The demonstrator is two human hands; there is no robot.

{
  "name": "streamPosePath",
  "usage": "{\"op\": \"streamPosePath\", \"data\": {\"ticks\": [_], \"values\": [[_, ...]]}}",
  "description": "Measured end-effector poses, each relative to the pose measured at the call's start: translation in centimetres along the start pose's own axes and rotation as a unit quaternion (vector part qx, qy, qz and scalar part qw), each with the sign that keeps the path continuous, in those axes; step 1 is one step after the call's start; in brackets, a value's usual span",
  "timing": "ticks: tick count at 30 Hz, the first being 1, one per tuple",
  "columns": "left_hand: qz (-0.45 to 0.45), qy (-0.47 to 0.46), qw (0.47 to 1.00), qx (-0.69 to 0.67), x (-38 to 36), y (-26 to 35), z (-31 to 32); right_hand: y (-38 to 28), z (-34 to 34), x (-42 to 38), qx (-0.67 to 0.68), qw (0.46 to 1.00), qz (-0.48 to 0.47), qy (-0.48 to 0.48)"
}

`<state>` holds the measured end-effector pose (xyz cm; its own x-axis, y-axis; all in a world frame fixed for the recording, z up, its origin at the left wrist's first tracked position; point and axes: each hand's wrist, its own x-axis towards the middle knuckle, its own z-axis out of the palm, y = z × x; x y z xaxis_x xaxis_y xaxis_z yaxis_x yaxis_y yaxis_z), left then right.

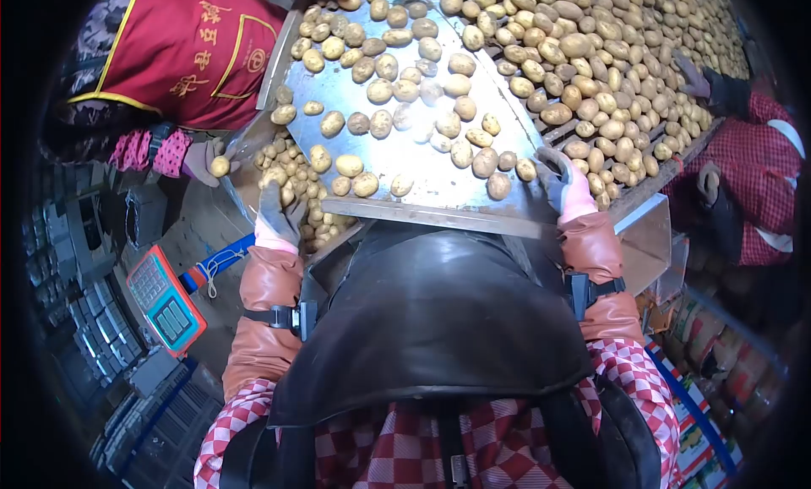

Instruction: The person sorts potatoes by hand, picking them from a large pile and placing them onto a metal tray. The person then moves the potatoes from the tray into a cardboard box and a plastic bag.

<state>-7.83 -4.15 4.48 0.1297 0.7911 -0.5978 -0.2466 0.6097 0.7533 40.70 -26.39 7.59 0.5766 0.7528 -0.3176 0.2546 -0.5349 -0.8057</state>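
Note:
My left hand [280, 217], in a grey-palmed glove with a pink cuff, is over the bin of small potatoes [287, 164] at the left. Its thumb and fingers are apart, with potatoes close to the fingertips; no firm grip shows. My right hand [563, 183], gloved likewise, is at the right edge of the metal sorting table [439, 189]. Its fingers are spread and slightly curved, close beside a potato [525, 169], with no potato visible in the palm. Several loose potatoes [380, 123] lie scattered across the table.
A large heap of potatoes [608, 58] covers the slatted surface at right. A co-worker in a red apron [203, 54] holds a potato [220, 166] at left. Another co-worker's gloved hand [693, 75] reaches the heap. A digital scale [166, 301] stands at lower left.

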Motion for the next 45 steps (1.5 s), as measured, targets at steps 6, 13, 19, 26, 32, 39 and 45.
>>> {"op": "streamPosePath", "data": {"ticks": [6, 13, 19, 26, 32, 39, 45], "values": [[0.138, 0.031, 0.919, 0.369, -2.9, -2.4, 2.5, -7.7, 5.6, 3.2, -0.226, 0.960, -0.167, -0.013], [0.054, 0.091, 0.981, 0.165, -2.6, -3.3, -1.6, -6.0, 10.3, 6.8, -0.464, 0.870, -0.147, -0.079], [0.026, 0.149, 0.987, 0.055, -4.1, -5.9, -4.5, -6.6, 8.7, 6.2, -0.490, 0.861, -0.077, -0.111], [0.028, 0.138, 0.989, 0.040, -6.5, -7.3, -3.1, -6.6, 6.7, 6.5, -0.346, 0.932, -0.074, -0.077], [0.048, 0.146, 0.984, 0.094, -8.7, -7.6, -1.4, -2.5, 2.9, 5.7, 0.563, 0.790, 0.083, -0.228], [-0.026, -0.035, 0.999, -0.006, -9.5, -7.3, 2.7, -7.4, 11.5, 5.3, 0.142, 0.916, 0.183, -0.329], [-0.015, 0.064, 0.998, 0.014, -10.3, -7.6, 3.6, -12.6, 18.0, 1.0, -0.345, 0.785, -0.428, -0.284]]}}
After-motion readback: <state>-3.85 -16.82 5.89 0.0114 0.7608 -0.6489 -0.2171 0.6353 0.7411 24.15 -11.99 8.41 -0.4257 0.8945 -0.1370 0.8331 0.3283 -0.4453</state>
